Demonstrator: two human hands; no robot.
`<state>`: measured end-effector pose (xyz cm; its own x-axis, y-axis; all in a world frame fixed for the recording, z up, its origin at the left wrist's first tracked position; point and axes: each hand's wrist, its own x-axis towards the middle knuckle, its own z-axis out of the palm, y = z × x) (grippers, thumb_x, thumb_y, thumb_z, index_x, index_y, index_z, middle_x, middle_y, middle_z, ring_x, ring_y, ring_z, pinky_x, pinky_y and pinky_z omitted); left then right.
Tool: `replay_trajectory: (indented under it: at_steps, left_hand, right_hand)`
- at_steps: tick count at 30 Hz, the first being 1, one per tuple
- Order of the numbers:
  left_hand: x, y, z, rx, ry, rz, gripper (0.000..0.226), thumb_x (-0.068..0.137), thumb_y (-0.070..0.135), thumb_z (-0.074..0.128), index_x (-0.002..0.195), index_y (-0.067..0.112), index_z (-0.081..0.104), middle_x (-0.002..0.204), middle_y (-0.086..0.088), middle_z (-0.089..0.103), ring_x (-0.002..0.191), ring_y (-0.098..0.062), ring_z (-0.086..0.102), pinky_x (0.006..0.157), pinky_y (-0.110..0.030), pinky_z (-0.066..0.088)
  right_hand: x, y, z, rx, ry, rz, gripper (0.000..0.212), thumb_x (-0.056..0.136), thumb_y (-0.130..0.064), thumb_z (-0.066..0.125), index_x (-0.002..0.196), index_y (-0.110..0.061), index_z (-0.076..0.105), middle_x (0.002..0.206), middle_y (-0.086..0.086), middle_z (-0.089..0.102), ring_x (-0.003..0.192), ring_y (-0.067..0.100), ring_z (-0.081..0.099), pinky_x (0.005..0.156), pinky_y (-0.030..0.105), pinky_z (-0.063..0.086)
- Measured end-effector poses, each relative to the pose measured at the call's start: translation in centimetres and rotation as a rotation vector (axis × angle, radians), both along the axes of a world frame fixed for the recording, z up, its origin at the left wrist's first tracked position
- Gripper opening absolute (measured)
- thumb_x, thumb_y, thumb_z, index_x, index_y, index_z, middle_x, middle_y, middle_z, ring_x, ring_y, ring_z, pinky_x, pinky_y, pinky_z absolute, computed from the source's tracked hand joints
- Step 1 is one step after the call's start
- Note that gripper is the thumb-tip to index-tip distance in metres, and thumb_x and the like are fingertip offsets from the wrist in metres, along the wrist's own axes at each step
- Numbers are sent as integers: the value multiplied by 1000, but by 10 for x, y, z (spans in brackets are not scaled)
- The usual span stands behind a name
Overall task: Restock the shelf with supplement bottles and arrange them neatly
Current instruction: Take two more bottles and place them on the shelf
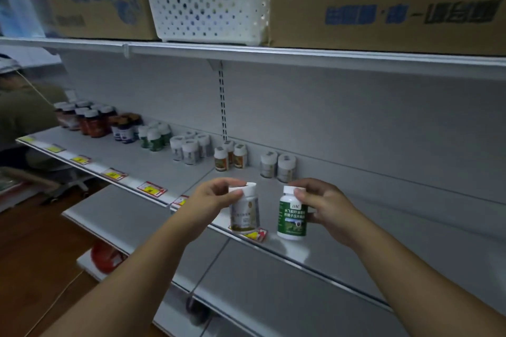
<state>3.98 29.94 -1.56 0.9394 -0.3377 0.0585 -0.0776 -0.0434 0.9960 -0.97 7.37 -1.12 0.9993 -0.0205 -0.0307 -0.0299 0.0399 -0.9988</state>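
My left hand (212, 200) grips the white cap of a silver-labelled bottle (244, 213), held just above the front edge of the grey middle shelf (153, 169). My right hand (325, 205) holds a green-labelled white bottle (292, 217) by its cap and side; its base is at the shelf surface near the front edge. Both bottles are upright, side by side and apart. Behind them, groups of bottles line the shelf's back: two white ones (278, 166), orange-labelled ones (231, 157), grey ones (190, 146), green ones (154, 135) and dark amber ones (90, 120).
A white perforated basket (208, 3) and cardboard boxes (383, 0) stand on the top shelf. Price tags (151, 189) line the shelf's front rail. A person in a dark top (24, 112) sits at far left by a chair. A lower shelf (260, 293) juts out beneath my arms.
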Motion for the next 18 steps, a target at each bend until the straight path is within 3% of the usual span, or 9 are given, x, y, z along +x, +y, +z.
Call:
replay_trajectory:
  at_steps: [4, 7, 12, 15, 18]
  left_hand:
    - [27, 16, -2, 31, 12, -42, 16, 87, 4, 59, 95, 16, 66, 104, -18, 62, 95, -24, 58, 97, -40, 47]
    - [52, 12, -10, 59, 11, -55, 16, 86, 3, 60, 90, 18, 66, 100, -14, 64, 95, -24, 59, 97, -41, 47]
    - [110, -22, -25, 283, -125, -54, 15, 86, 10, 63, 96, 19, 68, 97, -1, 66, 88, -14, 61, 77, -24, 51]
    - [146, -45, -37, 295, -113, -54, 14, 84, 10, 66, 92, 21, 68, 102, -4, 66, 94, -18, 62, 82, -25, 51]
    - [172, -61, -50, 291, -106, -95, 13, 81, 4, 68, 90, 14, 68, 105, 0, 63, 98, -14, 59, 76, -10, 51]
  right_hand:
    - [8, 14, -1, -23, 12, -69, 18, 90, -9, 56, 105, -13, 66, 93, 5, 65, 84, 16, 62, 60, 24, 53]
    - [17, 13, -5, -44, 35, -124, 19, 90, -10, 57, 105, -16, 66, 97, 5, 67, 87, 18, 63, 66, 28, 53]
    - [45, -5, -9, -71, 44, -173, 16, 90, -8, 57, 91, -21, 67, 85, -3, 67, 80, 11, 63, 70, 28, 52]
    - [68, -16, -9, -85, 19, -186, 15, 90, -9, 57, 92, -22, 66, 82, -6, 67, 71, 3, 63, 65, 20, 52]
    - [92, -22, -10, -49, 20, -212, 13, 89, -9, 58, 92, -20, 65, 84, -4, 68, 67, 0, 65, 58, 17, 52]
